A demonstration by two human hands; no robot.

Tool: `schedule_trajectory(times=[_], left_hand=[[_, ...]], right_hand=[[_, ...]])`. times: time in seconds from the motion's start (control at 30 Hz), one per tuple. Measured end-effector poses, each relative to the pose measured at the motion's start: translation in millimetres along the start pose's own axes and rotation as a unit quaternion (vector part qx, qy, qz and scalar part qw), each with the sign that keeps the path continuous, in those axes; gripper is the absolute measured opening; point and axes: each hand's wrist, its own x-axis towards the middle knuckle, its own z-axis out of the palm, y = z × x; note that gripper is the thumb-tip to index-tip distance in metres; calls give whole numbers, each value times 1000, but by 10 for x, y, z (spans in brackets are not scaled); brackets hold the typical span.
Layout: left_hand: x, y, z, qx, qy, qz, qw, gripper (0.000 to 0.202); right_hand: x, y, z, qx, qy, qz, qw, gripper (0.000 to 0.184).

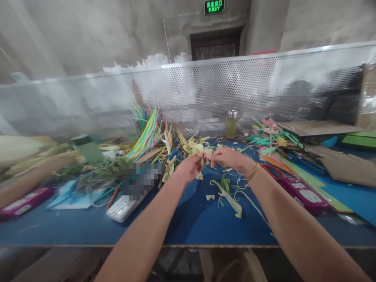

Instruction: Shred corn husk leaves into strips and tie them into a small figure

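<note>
Out over the middle of the blue table [188, 231], my left hand [190, 167] pinches a pale yellow-green piece that looks like corn husk [197, 148]. My right hand [227, 158], with a gold bracelet [253, 171] at its wrist, meets it fingertip to fingertip. Its fingers are closed too, pinching at the same spot; what exactly lies between them is too small to make out. Just behind and left of the hands is a heap of dry pale husks [183, 143]. Below the right hand lies a long pale husk strip [230, 199] among curled green scraps [225, 184].
A partly blurred-out white device [122, 211] lies left of my left arm. Colourful pipe cleaners [147, 133] stand behind it. A jar [231, 124] stands by the perforated metal screen [176, 94]. Purple packs [305, 195] and cardboard [346, 162] lie right. Another person's arm [38, 172] reaches in from the left.
</note>
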Motion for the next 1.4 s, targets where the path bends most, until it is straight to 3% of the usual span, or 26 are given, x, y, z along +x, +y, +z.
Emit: schedule_trajectory(times=[0.4, 0.67, 0.8, 0.9, 0.97, 1.1, 1.2, 1.33, 1.4], left_hand=[[-11, 30, -14, 28, 28, 21, 999, 7], [-44, 65, -5, 21, 32, -1, 999, 5], [-35, 66, -27, 28, 19, -1, 999, 8], [-5, 67, -55, 36, 22, 3, 999, 6], [14, 73, -76, 39, 26, 0, 999, 3], [24, 97, -109, 37, 28, -22, 999, 2], [3, 114, -104, 33, 17, -35, 999, 3], [-43, 126, -67, 48, 9, -54, 997, 4], [-59, 130, -57, 53, 6, -61, 997, 4]], right_hand=[[83, 207, -27, -57, 71, -4, 996, 37], [154, 408, -207, -184, 112, 18, 976, 33], [177, 496, -295, -192, 182, 22, 964, 35], [177, 525, -358, -147, 267, 20, 952, 37], [152, 504, -448, -130, 291, 30, 947, 38], [-5, 345, -781, -245, 251, 59, 935, 30], [-196, 248, -986, -390, 172, 120, 896, 18], [-440, 387, -937, -527, 84, 235, 812, 14], [-529, 544, -829, -531, 105, 244, 805, 16]])
